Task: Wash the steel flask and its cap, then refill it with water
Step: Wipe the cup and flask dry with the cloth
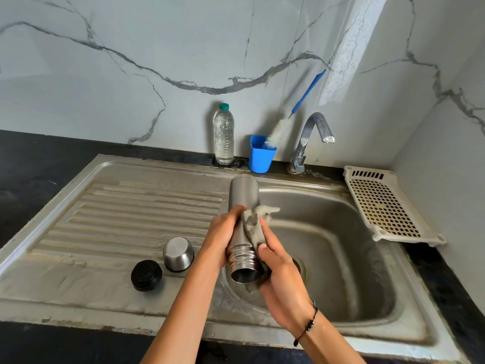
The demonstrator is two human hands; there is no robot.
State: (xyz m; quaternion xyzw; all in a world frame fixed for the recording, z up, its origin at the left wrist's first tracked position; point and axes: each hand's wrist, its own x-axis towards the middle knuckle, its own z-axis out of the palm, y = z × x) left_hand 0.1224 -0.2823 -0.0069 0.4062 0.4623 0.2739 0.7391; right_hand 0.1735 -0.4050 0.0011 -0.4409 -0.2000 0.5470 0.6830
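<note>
The steel flask (242,198) is held over the sink basin (341,232), its open threaded mouth pointing toward me and its base toward the wall. My left hand (223,235) grips the flask's body from the left. Against the flask's right side my right hand (278,274) presses a grey scrub cloth (254,227), fingers curled round cloth and flask. On the draining board (118,214) the steel cup cap (178,254) stands upside down, with the black stopper (146,275) just left of it.
A clear water bottle (223,135) with a green cap stands at the wall. Beside it a blue cup (261,157) holds a bottle brush (294,114). The tap (312,137) is behind the basin, no water running. A white plastic rack (385,208) leans at the right.
</note>
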